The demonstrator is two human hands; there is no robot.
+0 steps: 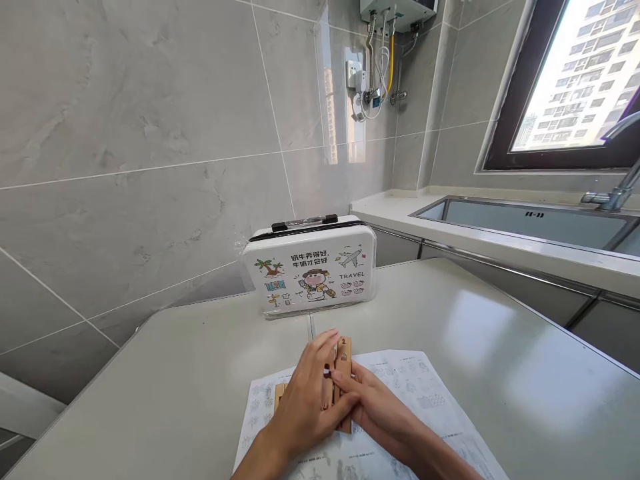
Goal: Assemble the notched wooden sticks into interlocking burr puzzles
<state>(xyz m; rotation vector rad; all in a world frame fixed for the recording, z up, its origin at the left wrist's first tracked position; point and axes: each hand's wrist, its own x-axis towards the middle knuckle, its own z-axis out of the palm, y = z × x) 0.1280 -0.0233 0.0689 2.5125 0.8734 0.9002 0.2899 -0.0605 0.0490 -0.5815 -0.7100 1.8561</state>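
My left hand (306,400) and my right hand (377,408) meet over a small cluster of wooden puzzle bars (344,363) standing on a printed instruction sheet (425,393). Left fingers wrap over the bars from the left; right fingers press them from the right. One bar shows the number 2 near its top. Another wooden piece (279,395) lies on the sheet just left of my left hand.
A small white suitcase-shaped box (310,267) with cartoon prints and "TRAVEL" stands at the back of the grey table (500,347) against the tiled wall. A steel sink (530,223) with a faucet (617,193) lies to the right under a window.
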